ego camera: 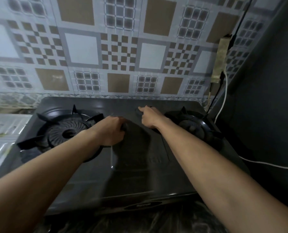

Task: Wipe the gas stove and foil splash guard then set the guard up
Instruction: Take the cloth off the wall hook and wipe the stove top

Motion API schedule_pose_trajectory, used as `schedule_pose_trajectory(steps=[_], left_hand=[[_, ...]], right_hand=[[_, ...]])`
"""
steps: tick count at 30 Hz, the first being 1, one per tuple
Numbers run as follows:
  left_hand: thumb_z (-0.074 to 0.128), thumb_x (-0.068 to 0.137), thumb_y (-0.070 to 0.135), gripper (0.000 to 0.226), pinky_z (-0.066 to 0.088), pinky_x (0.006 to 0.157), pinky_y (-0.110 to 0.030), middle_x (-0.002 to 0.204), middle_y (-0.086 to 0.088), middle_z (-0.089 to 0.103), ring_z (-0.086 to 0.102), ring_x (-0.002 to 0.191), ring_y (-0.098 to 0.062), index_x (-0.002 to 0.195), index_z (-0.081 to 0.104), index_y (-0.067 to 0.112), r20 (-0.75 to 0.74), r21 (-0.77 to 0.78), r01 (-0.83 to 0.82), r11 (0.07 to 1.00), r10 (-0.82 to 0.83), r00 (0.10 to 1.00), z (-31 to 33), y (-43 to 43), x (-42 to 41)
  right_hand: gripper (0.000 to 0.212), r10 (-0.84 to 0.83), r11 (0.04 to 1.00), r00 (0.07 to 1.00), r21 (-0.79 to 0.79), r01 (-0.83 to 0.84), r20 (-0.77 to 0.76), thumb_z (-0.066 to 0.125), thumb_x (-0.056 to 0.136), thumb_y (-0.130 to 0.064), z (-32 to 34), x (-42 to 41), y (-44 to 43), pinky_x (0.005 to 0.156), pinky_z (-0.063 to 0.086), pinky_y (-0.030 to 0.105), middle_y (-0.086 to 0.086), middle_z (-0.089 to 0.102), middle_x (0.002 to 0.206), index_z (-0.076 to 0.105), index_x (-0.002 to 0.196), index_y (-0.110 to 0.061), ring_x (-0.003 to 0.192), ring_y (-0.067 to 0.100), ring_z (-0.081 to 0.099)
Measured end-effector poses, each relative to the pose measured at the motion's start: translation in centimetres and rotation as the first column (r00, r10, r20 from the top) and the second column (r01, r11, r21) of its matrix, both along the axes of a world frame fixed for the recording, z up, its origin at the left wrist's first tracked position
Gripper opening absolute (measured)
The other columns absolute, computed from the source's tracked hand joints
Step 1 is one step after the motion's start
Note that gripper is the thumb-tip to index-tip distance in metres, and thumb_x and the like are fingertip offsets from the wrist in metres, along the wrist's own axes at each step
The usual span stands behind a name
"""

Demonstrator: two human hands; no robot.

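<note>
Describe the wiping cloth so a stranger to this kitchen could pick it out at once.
Find the black two-burner gas stove below the patterned tile wall. On its flat middle strip, between the left burner and the right burner, lies a dark grey cloth, gripped by the left hand. It is the only soft, matte thing on that glossy top.

Can't read the front badge [142, 204] of the stove [89, 175], far too smeared. Losing the fingertips of the left hand [111, 130] inside the dark cloth [134, 142]. Catching only part of the right burner [192, 126] behind the right forearm [198, 148]. Losing the foil guard [5, 130] off the left edge.
</note>
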State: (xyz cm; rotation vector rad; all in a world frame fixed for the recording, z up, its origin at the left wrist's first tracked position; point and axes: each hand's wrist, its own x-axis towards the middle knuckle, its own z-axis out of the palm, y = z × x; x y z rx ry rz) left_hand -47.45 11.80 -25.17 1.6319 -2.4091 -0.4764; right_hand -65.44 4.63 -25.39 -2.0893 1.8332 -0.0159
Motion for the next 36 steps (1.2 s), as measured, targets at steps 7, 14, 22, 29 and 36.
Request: schedule_pose_trajectory(steps=[7,14,22,29,36], left_hand=[[0.05,0.095,0.033,0.04,0.047,0.1,-0.047,0.135,-0.011,0.058,0.054,0.123,-0.031,0.13,0.058,0.016,-0.016,-0.204,-0.046,0.978,0.044,0.999,-0.1,2.8,8.0],[0.026,0.09,0.074,0.078,0.011,0.114,-0.064,0.164,-0.009,0.018,0.01,0.15,-0.033,0.153,0.03,0.029,0.192,-0.062,-0.138,0.989,0.147,0.97,-1.8,3.3,14.6],[-0.006,0.063,0.093,0.102,0.0,0.113,-0.068,0.166,-0.008,0.006,-0.001,0.151,-0.035,0.152,0.017,0.047,0.409,-0.008,-0.077,0.997,0.073,0.91,-2.4,2.9,17.5],[-0.011,0.06,0.094,0.104,-0.011,0.112,-0.064,0.166,-0.009,-0.003,-0.016,0.15,-0.033,0.151,0.011,0.051,0.362,0.026,-0.073,0.997,0.059,0.93,-3.1,2.9,18.8],[0.013,0.071,0.094,0.091,-0.011,0.112,-0.066,0.166,-0.003,-0.007,-0.018,0.15,-0.028,0.151,0.016,0.051,0.297,0.112,-0.096,0.989,0.059,0.953,-2.7,2.4,19.2]], right_hand=[[0.046,-0.049,0.999,0.999,0.011,0.049,-0.023,0.049,0.093,-0.006,3.0,0.3,2.5,0.088,0.047,0.032,0.009,0.054,0.139,0.055,0.138,-0.017,0.115,0.029,0.056],[0.043,-0.061,0.994,0.997,0.092,0.057,0.043,0.055,0.09,-0.036,2.5,0.2,13.6,0.093,0.043,0.027,-0.003,0.056,0.139,0.059,0.133,-0.033,0.119,0.023,0.056],[0.053,-0.119,0.955,0.992,-0.271,0.123,0.034,0.03,0.101,-0.031,-5.1,3.8,20.5,0.12,0.01,0.038,0.007,0.026,0.16,0.032,0.151,-0.013,0.149,0.019,0.016],[0.058,-0.099,0.907,0.995,-0.409,0.098,0.02,0.022,0.098,-0.037,-6.5,13.5,25.6,0.121,0.015,0.037,0.009,0.037,0.155,0.039,0.147,-0.011,0.145,0.021,0.027],[0.055,-0.034,0.881,0.999,-0.47,0.045,0.031,0.028,0.098,-0.034,-6.4,21.2,26.9,0.12,0.017,0.034,0.01,0.044,0.151,0.045,0.144,-0.01,0.142,0.02,0.034]])
